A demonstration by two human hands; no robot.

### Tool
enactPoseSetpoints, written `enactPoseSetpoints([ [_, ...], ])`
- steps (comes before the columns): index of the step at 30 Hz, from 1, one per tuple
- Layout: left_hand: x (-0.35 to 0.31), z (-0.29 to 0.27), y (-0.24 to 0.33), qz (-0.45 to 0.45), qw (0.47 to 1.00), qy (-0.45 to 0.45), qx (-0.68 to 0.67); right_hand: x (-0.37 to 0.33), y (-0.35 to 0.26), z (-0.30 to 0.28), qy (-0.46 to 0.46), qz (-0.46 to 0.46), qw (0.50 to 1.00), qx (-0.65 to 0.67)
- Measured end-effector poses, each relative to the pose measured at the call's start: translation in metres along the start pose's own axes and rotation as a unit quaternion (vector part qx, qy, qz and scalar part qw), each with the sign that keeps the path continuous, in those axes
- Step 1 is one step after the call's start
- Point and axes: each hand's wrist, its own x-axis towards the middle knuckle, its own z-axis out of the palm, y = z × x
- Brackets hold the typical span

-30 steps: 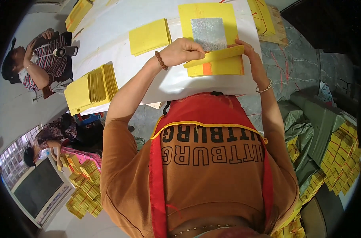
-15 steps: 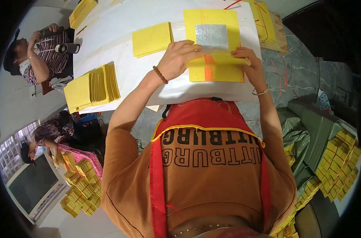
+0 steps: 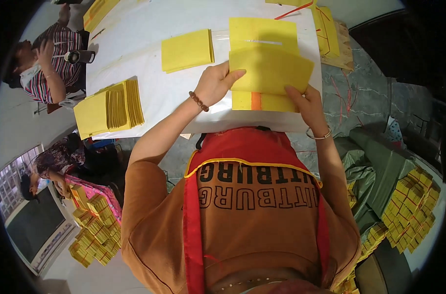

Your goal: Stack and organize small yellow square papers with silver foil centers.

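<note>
left hand [image 3: 215,84], right hand [image 3: 309,105] pinching rectangular yellow paper sheet [image 3: 272,71]; square silver foil [image 3: 263,42] now mostly covered; layering apparently advancing

black capitals [image 3: 267,174], upside down, brown shirt [image 3: 277,240]

The table [image 3: 130,54] was bright, its white top nearly washed out toward the far left, with a soft sheen along the near edge. A blurred shadow darkened the yellow card [image 3: 240,32] and the upper part of the sheet [image 3: 272,73], while a silver strip [image 3: 263,42] glinted pale. Daylight showed at the window [image 3: 14,181] on the left; the table's own light source could not be told. The floor [image 3: 335,98] was dimmer, and the upper right sank into near-black. The middle looked fairly sharp; toward the rim, straight edges curved, detail softened, and black closed the corners.
</note>
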Motion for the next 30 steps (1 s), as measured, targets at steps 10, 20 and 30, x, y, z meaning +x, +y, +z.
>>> enactPoseSetpoints([
  [10, 0.029, 0.01, -0.02, -0.062, 0.992, 0.036, -0.099, 0.028, 0.006, 0.016, 0.137, -0.088, 0.978, 0.13],
  [20, 0.031, -0.001, -0.004, -0.119, 0.985, 0.027, -0.12, 0.034, 0.016, 0.021, 0.197, -0.136, 0.971, -0.002],
  [30, 0.004, 0.022, 0.036, 0.313, 0.908, -0.007, 0.279, 0.035, 0.022, 0.026, 0.214, -0.166, 0.963, 0.017],
])
